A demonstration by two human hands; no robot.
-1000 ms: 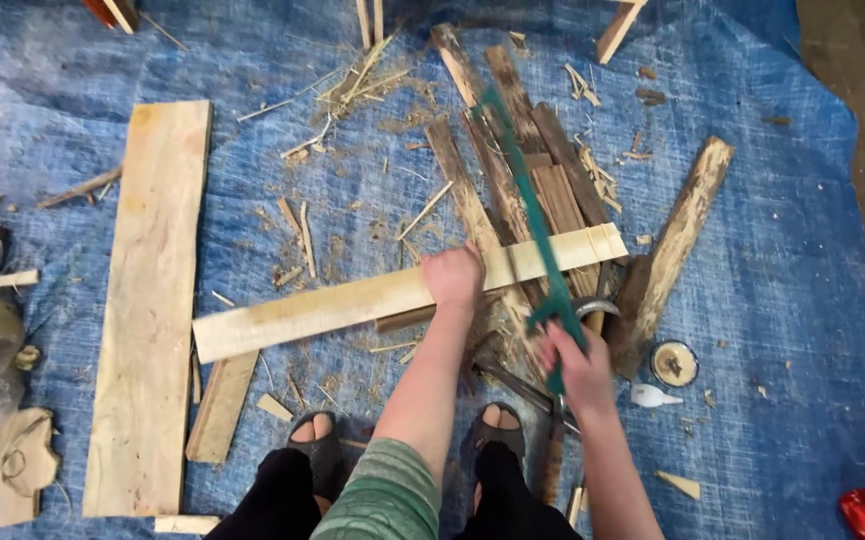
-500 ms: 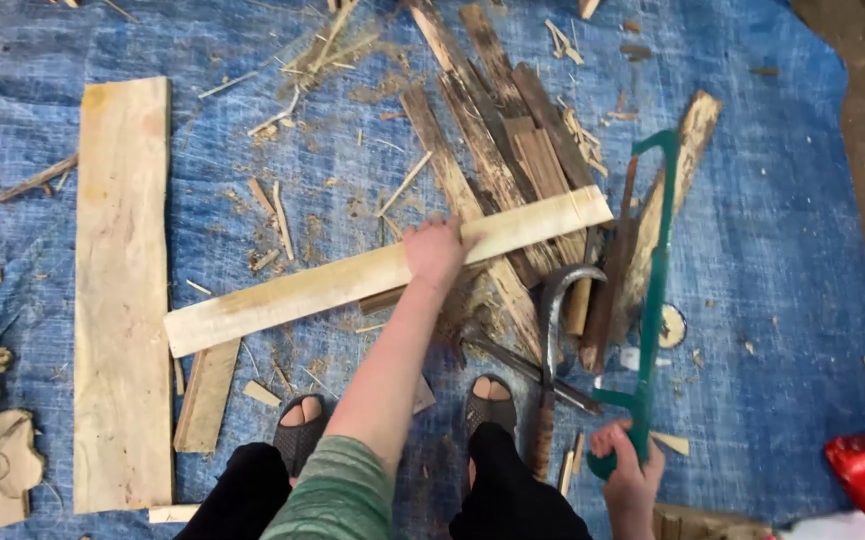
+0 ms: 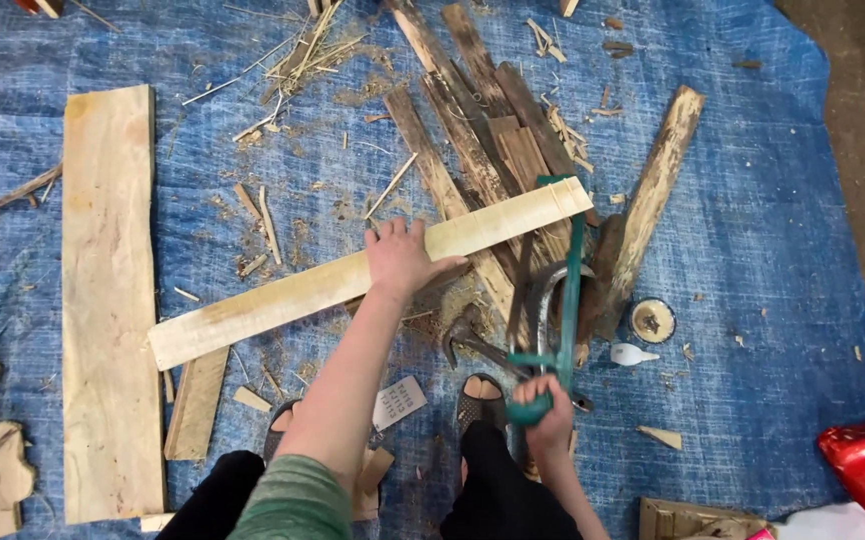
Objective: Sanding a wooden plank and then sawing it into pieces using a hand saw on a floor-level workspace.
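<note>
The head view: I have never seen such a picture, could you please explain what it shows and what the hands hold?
The camera sits on a person's head and looks down, so you see their own arms and sandalled feet. No machine is here, only two bare hands. The left hand presses flat on a long pale plank that lies slanted over a pile of dark old boards. The right hand grips the handle of a green frame saw, which points toward the plank's far end. All lies on a blue tarp littered with wood chips. A wide pale board lies on the left, and a hammer lies near the feet.
</note>
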